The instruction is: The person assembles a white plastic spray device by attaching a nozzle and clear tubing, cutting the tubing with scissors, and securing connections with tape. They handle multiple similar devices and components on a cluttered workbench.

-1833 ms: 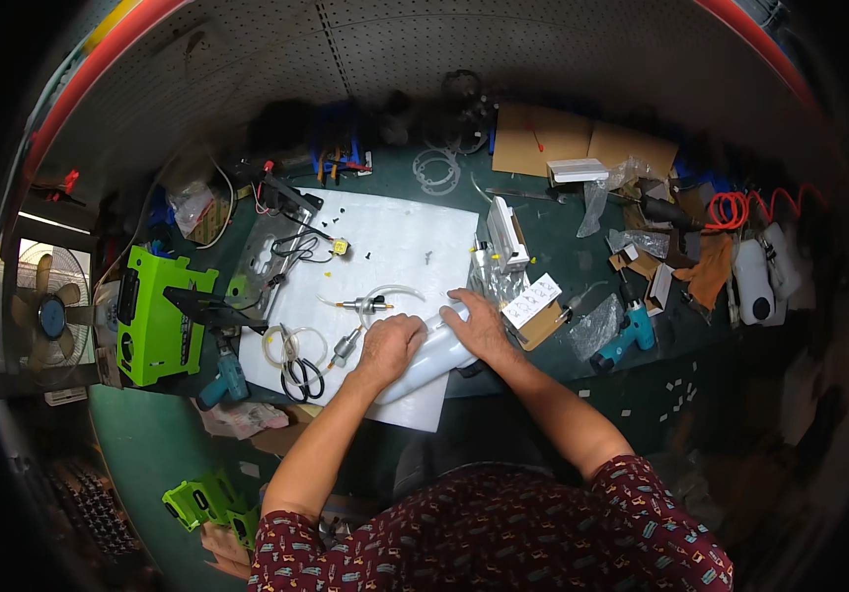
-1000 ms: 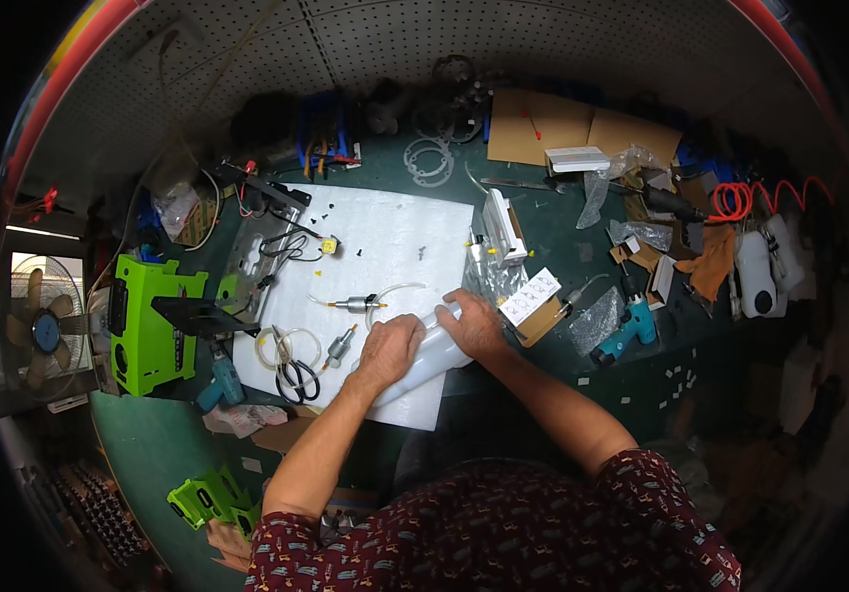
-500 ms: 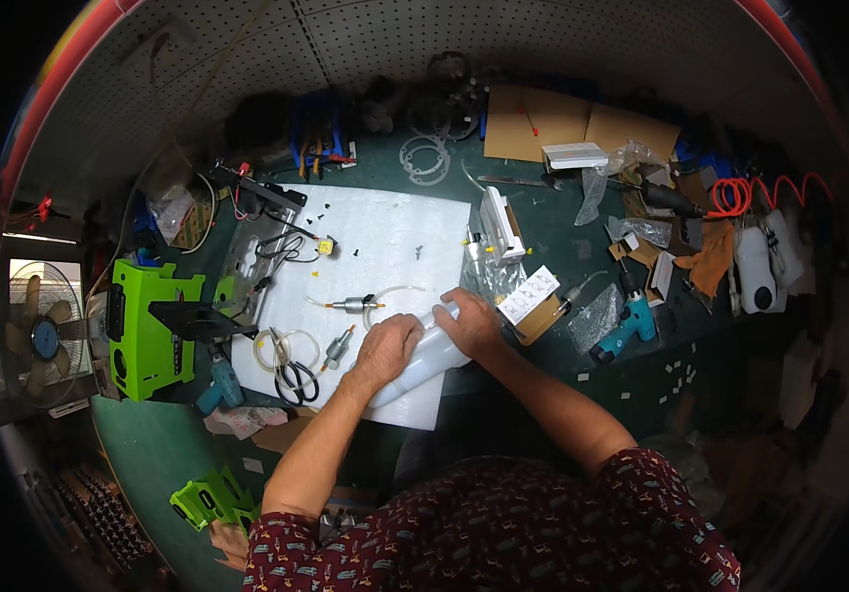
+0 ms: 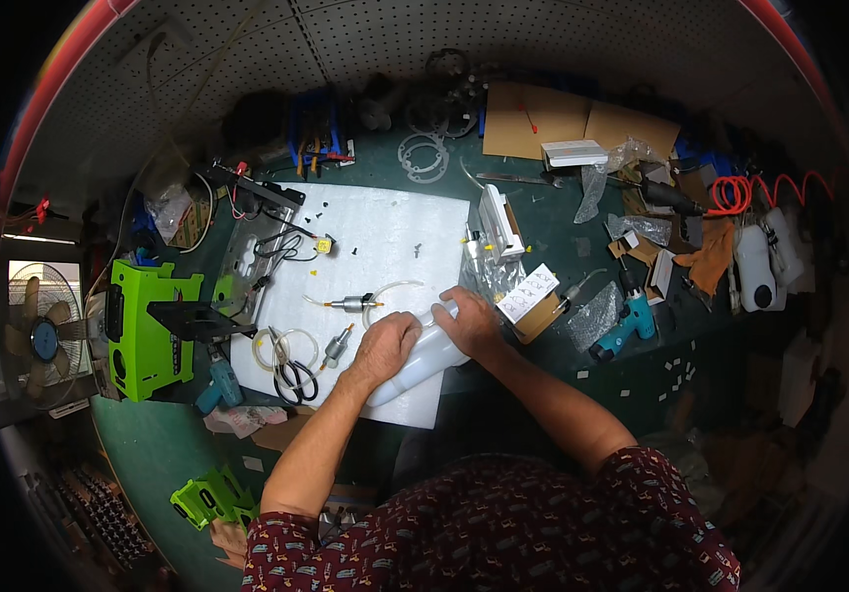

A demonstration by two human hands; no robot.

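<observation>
A: where's that milky plastic tank (image 4: 423,369) sitting?

B: Near edge of the tabletop (image 4: 558,222), partly over the white foam sheet (image 4: 375,242), between and under both hands. Long axis slants from near-left up to far-right.

A: which hand's closer?

B: Neither tbh, both touch it. Left hand (image 4: 386,347) has fingers curled over its left side, right hand (image 4: 472,326) grips by the far end, fingers half bent. Some fingertips are hidden, so can't tell how tight.
</observation>
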